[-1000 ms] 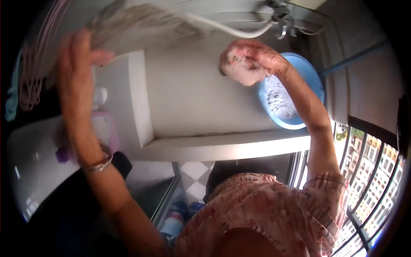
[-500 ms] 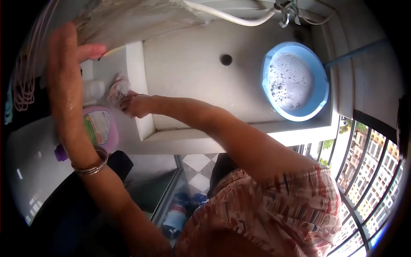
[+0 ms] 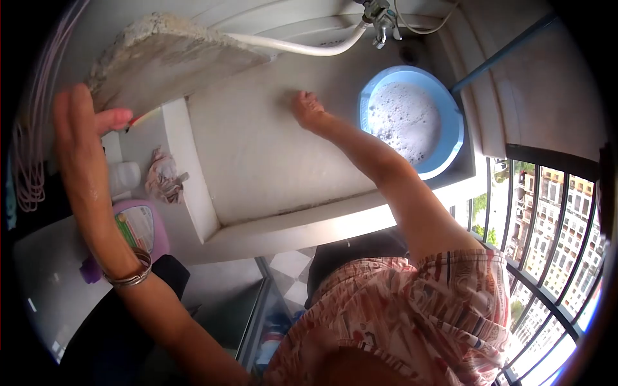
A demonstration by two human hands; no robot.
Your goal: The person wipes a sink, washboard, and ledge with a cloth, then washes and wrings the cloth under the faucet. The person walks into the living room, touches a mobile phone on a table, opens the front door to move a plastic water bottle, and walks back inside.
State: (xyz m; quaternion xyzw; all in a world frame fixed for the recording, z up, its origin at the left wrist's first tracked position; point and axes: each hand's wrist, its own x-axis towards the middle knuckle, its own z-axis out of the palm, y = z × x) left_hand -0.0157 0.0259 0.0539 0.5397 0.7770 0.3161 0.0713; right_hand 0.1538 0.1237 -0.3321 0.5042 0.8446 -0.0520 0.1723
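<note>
My left hand [image 3: 84, 141] is raised at the left with its fingers stretched out and thumb apart, beside a stone slab [image 3: 167, 64] that leans at the back of the basin. My right hand [image 3: 309, 109] hangs over the basin floor [image 3: 270, 154] with its fingers curled in; whether anything is inside them is hidden. Just right of it stands a blue tub [image 3: 450, 122] of foamy water. A crumpled pinkish cloth [image 3: 165, 178] lies on the left ledge, touched by neither hand.
A pink-rimmed bottle [image 3: 158, 235] with a purple cap and a whitish container [image 3: 124, 178] stand at the left. The tap [image 3: 381, 22] and its white hose [image 3: 296, 46] are at the back. Window bars [image 3: 531, 225] run along the right.
My right hand carried the cloth from near the tub to the left ledge, let it go, and moved back right over the basin. The left hand stayed raised.
</note>
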